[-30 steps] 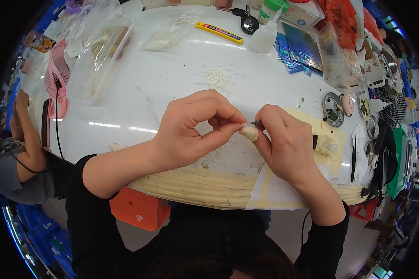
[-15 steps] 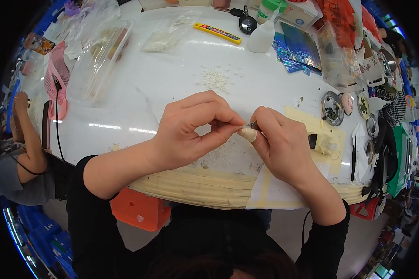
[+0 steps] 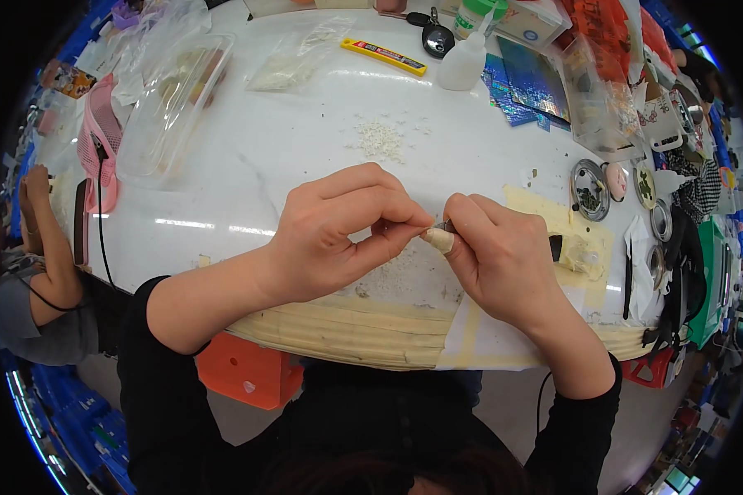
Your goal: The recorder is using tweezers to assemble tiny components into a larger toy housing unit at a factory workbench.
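Observation:
Over the near part of the white table (image 3: 248, 115), my two hands meet with their fingertips almost touching. The thumb and forefinger of my left hand (image 3: 338, 231) are pinched together; what they hold, if anything, is too small to make out. My right hand (image 3: 499, 256) is closed round a small dark metal piece (image 3: 447, 226), and most of that piece is hidden by the fingers. Beige tape (image 3: 439, 240) is wrapped round the tip of my right thumb. A scatter of tiny white bits (image 3: 380, 140) lies beyond my hands, with more crumbs below them.
A yellow flat case (image 3: 384, 57), a white squeeze bottle (image 3: 462, 66) and a car key (image 3: 437, 37) lie at the back. At left is a clear plastic box (image 3: 173, 115). Round metal dishes (image 3: 590, 190) stand at right. Another person's arm (image 3: 54, 239) shows far left.
Both hands keep the same pinching pose and have barely shifted. The fingertips of the left hand have moved very slightly. Nothing was let go or picked up.

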The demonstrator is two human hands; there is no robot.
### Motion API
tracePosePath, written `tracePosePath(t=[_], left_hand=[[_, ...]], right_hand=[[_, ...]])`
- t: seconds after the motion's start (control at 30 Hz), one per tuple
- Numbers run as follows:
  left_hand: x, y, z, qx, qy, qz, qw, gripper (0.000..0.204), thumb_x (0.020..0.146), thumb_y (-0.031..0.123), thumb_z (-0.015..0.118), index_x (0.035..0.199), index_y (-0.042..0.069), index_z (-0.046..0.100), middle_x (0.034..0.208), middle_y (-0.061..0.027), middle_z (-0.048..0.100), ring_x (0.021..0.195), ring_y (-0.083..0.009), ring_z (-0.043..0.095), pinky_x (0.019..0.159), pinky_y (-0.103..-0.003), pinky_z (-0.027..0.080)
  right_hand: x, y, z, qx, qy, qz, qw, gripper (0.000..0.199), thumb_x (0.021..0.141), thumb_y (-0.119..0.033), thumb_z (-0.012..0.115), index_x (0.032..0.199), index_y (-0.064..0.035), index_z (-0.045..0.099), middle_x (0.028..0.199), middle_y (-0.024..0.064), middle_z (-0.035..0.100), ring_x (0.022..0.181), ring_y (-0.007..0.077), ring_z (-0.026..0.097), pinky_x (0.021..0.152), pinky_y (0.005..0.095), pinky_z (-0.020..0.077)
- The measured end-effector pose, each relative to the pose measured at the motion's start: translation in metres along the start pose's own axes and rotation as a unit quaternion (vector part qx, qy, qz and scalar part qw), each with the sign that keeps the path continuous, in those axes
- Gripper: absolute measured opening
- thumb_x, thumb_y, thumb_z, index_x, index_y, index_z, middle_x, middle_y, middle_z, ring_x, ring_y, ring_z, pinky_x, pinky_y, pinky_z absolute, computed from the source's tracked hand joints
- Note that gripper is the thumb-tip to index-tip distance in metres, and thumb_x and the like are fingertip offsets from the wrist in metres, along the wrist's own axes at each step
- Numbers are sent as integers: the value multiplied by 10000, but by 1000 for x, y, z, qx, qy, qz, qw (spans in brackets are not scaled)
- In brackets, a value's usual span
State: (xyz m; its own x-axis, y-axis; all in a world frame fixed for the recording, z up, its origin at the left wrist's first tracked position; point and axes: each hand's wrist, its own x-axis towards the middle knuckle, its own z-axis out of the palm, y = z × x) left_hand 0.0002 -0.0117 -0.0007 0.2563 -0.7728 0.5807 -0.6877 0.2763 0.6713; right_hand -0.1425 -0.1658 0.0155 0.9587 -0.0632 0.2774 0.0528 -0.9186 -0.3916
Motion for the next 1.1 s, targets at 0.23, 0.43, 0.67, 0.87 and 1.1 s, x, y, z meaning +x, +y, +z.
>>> tracePosePath(t=[0.23,0.43,0.67,0.87,1.1], left_hand=[[0,1,0,-3,-3,-9,1000,180,719,-76,739,866,18,698,792,-66,650,701,-148,620,563,-249,482],[1,1,-2,-40,-14,-46,998,143,761,-50,729,883,8,683,787,-57,647,678,-117,601,571,-228,469],[6,2,-8,-379,-74,-415,824,91,893,75,671,932,-2,643,771,-36,644,647,-60,576,575,-201,475],[8,1,-9,-399,-89,-436,802,90,881,87,684,919,13,649,760,-35,642,632,-69,582,567,-200,473],[4,-7,-7,-445,-130,-442,768,91,898,107,672,929,26,643,795,-26,645,677,-67,594,569,-194,469]], right_hand=[[-1,-2,-2,-32,-13,-6,999,167,824,-154,673,827,-94,517,639,36,509,545,226,570,432,352,413],[0,1,-1,-21,13,-16,1000,215,820,-193,696,812,-86,510,637,33,502,520,220,556,435,340,412],[2,5,-4,99,33,39,994,169,853,-139,665,820,-58,520,689,63,562,526,215,550,466,316,423],[5,5,-7,210,42,78,974,166,769,20,652,925,-25,618,724,74,561,578,187,571,527,283,457],[5,11,-6,232,29,-3,972,405,670,101,627,1025,-78,705,788,55,587,637,178,593,557,283,477]])
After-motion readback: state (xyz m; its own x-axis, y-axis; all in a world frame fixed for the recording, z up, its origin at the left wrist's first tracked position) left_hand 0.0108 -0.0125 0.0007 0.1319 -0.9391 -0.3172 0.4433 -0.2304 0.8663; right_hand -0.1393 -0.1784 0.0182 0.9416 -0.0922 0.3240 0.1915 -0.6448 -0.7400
